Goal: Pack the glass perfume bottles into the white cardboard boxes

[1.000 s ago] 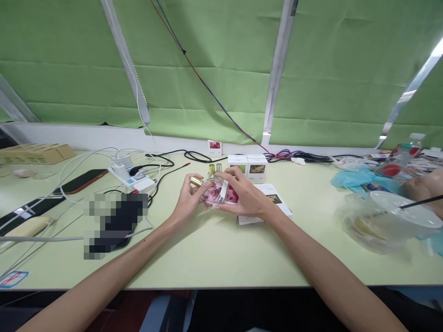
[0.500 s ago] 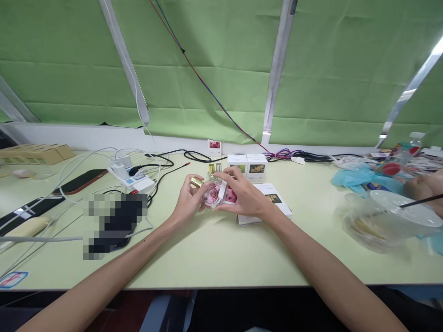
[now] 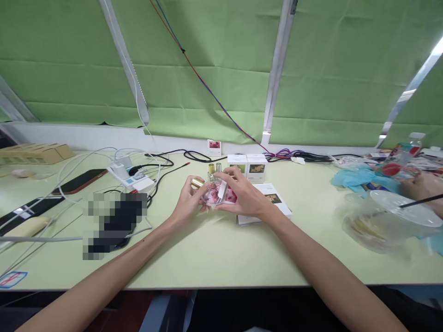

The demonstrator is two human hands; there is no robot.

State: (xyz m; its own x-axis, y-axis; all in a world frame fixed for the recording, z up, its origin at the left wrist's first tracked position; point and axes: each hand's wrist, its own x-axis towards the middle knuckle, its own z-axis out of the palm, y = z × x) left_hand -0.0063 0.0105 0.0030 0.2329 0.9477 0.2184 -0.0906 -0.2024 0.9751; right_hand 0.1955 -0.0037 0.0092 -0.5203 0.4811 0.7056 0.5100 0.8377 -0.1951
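Observation:
My left hand [image 3: 190,198] grips a round clear glass perfume bottle [image 3: 212,192] with a pink flower pattern and a gold cap [image 3: 197,183], lying tilted with the cap to the left. My right hand [image 3: 244,191] is closed around a small white box [image 3: 230,194] with a pink flower picture. A white flap at the box's end stands out against the bottle's base. Whether any of the bottle is inside the box, I cannot tell. Behind my hands stand two more bottles, one with a gold cap [image 3: 211,168] and one with a silver cap [image 3: 218,167].
White boxes [image 3: 256,170] stand behind my right hand, and another white box [image 3: 278,207] lies beside it. Left are a power strip [image 3: 133,179], tangled cables and phones [image 3: 81,181]. Right are a plastic cup [image 3: 391,221] with a straw, blue plastic [image 3: 363,179] and another person's hand [image 3: 420,186].
The white flap and the bottle have shifted slightly against each other between my hands. My arms stay almost in place. The other person's hand at the right has moved a little.

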